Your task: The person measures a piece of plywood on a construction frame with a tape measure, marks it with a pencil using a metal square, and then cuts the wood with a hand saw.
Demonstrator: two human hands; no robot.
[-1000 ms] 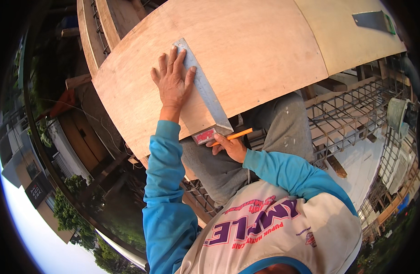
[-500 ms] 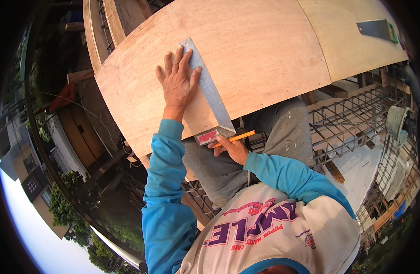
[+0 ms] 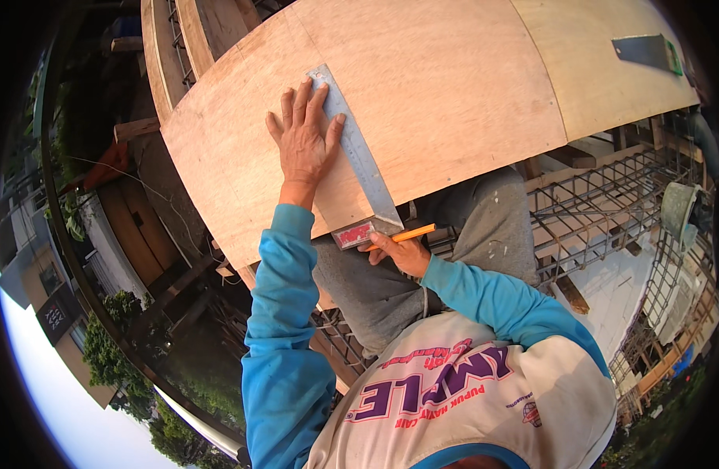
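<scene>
A try square [image 3: 358, 151] lies with its grey metal blade across a plywood sheet [image 3: 445, 102]. Its stock, bearing a red patch, sits at the sheet's near edge. My left hand [image 3: 303, 144] is spread flat on the plywood, fingertips and thumb resting on the far half of the blade. In my right hand [image 3: 405, 254] is an orange pencil [image 3: 412, 233], gripped between thumb and fingers right beside the stock. The pencil points left; its tip is hard to make out by the fingers.
A handsaw [image 3: 647, 53] with a green-edged handle lies at the sheet's far right. Steel rebar cages [image 3: 602, 211] run below the near edge at right. Timber beams [image 3: 195, 39] stand beyond the far left edge. My knee [image 3: 496, 219] is close under the sheet.
My right hand and the pencil have shifted very slightly beside the stock. The left hand and the try square stay where they were.
</scene>
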